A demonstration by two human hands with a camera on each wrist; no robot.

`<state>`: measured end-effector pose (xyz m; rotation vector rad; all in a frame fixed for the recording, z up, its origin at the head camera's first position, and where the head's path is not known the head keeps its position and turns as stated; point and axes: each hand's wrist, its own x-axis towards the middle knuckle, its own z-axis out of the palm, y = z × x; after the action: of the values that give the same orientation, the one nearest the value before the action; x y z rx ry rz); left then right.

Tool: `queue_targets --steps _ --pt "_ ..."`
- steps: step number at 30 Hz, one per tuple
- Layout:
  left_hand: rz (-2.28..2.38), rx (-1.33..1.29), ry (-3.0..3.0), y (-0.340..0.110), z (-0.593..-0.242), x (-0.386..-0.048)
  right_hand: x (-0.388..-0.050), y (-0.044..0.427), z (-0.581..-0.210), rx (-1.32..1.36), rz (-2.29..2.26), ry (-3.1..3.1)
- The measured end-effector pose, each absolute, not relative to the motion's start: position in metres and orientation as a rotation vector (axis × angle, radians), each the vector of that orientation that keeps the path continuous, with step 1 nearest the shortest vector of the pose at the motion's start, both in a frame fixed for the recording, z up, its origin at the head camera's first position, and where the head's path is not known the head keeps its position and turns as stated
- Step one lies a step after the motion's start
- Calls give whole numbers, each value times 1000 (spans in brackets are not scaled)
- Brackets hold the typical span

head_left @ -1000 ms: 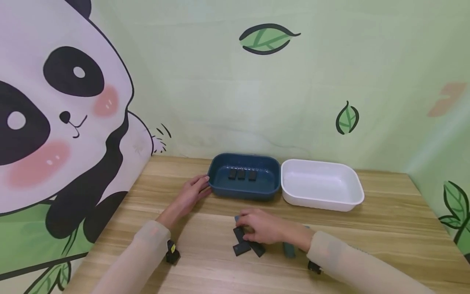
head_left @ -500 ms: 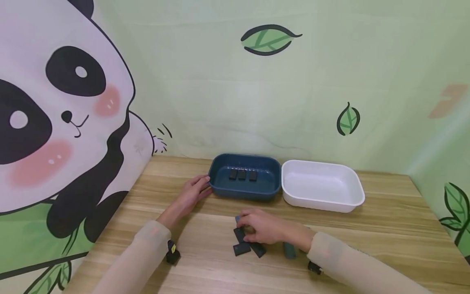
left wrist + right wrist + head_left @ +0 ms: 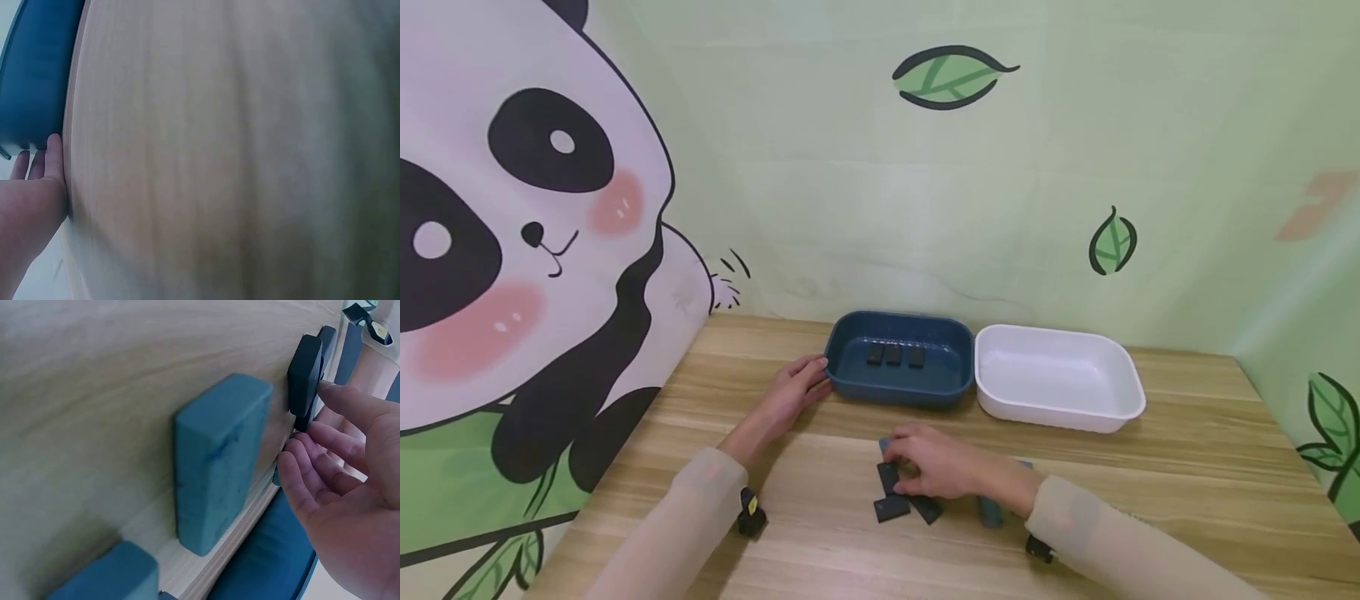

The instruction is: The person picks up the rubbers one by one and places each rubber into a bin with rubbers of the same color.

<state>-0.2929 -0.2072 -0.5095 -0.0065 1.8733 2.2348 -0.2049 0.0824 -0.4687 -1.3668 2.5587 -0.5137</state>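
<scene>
My left hand (image 3: 792,392) rests its fingers against the left end of the dark blue tray (image 3: 898,395); in the left wrist view the fingertips (image 3: 54,145) meet its side. Three black blocks (image 3: 893,356) lie in a row inside. Over a loose cluster on the table, my right hand (image 3: 943,462) pinches a black block (image 3: 887,477) between thumb and fingers, with the block still low at the tabletop. Another black block (image 3: 892,508) lies just in front, and one more (image 3: 927,508) is partly beneath the hand. A teal block (image 3: 215,465) stands near the wrist.
A white tray (image 3: 1060,417) adjoins the blue one on its right. Beyond the right fingertips a blue-teal block (image 3: 883,447) shows partly. Another teal block (image 3: 119,575) appears at the right wrist view's lower left. A printed cloth wall (image 3: 820,167) stands behind the wooden table (image 3: 820,542).
Both hands keep nearly the same places. The black block at my right thumb has turned slightly, and the front black block has shifted a little left. The trays have not moved.
</scene>
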Motion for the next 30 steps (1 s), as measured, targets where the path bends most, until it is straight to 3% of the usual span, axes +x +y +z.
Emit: queue_targets --steps 30 --pt "2197 -5 1896 -208 -507 -295 -207 92 -465 -1419 -556 2628"
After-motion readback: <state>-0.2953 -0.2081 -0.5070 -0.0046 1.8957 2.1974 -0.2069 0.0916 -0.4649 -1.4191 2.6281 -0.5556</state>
